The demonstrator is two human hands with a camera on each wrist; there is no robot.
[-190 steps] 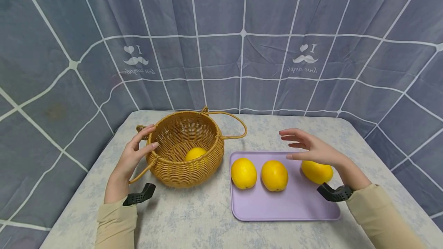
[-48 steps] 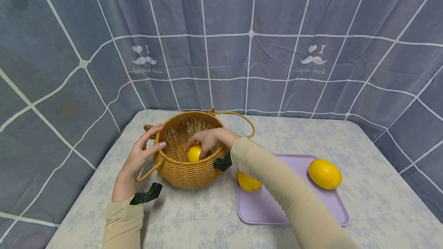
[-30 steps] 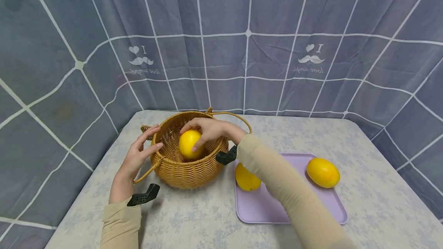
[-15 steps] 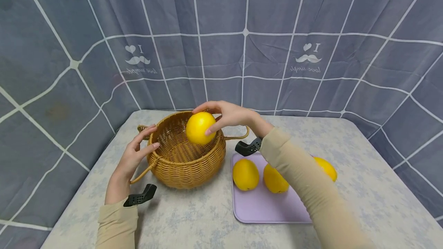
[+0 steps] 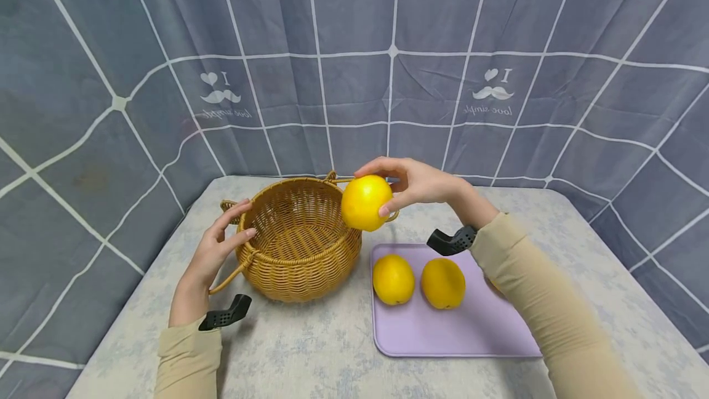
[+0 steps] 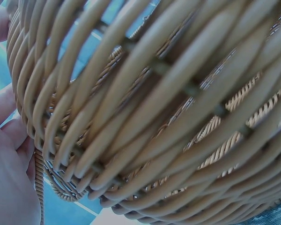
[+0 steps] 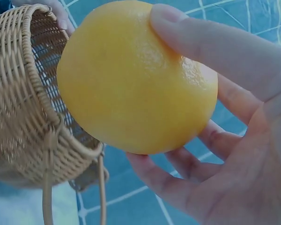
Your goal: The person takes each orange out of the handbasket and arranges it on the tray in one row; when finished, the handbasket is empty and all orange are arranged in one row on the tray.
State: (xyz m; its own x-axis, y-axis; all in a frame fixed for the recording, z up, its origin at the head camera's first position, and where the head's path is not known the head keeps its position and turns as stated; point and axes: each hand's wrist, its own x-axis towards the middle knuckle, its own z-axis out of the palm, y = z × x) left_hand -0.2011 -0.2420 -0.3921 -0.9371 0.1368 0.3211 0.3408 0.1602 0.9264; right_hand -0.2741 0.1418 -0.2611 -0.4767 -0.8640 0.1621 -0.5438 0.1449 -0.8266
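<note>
A round yellow fruit (image 5: pixel 366 203) is pinched between the thumb and fingers of my right hand (image 5: pixel 423 183), raised at the right rim of the wicker basket (image 5: pixel 301 279). In the right wrist view the fruit (image 7: pixel 136 79) fills the middle, thumb on one side and fingers on the other. My left hand (image 5: pixel 207 254) rests at the basket's left rim, thumb and fingers extended and relaxed. Woven wall (image 6: pixel 145 103) fills most of the left wrist view, with that hand at its edge. The bare woven bottom of the basket shows.
A lilac tray (image 5: pixel 443 337) lies right of the basket. On it sit two yellow fruits, a left one (image 5: pixel 394 279) and a middle one (image 5: pixel 443 283); a third is mostly hidden behind my right forearm. A grey checked curtain (image 5: pixel 354 91) hangs behind the table.
My right hand came from over the tray into the basket, took hold of the yellow fruit there, lifted it out and moved right past the rim. My left hand kept its place at the basket.
</note>
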